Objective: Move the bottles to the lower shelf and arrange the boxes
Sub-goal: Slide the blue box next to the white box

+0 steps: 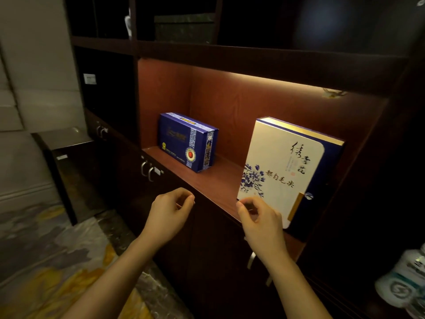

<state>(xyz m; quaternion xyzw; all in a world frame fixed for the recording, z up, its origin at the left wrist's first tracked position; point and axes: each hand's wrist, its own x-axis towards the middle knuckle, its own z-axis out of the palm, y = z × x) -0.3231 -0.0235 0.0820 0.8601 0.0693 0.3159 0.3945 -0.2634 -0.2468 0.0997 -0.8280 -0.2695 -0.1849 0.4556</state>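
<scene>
While holding nothing, note the bottles (404, 279), blurred and low at the near right edge, apparently done with. Just ahead, see left hand (169, 211) and right hand (257, 217), both loosely curled and empty; contact with the white box (282, 162) cannot be told. Probably arranging boxes now. Spread the right fingers across its lower left corner, brace its other edge against tipping, and slide it along the lit shelf (213, 180) rather than lifting. Then reach farther back and left for the blue box (187, 143), upright, well apart; square both fronts.
</scene>
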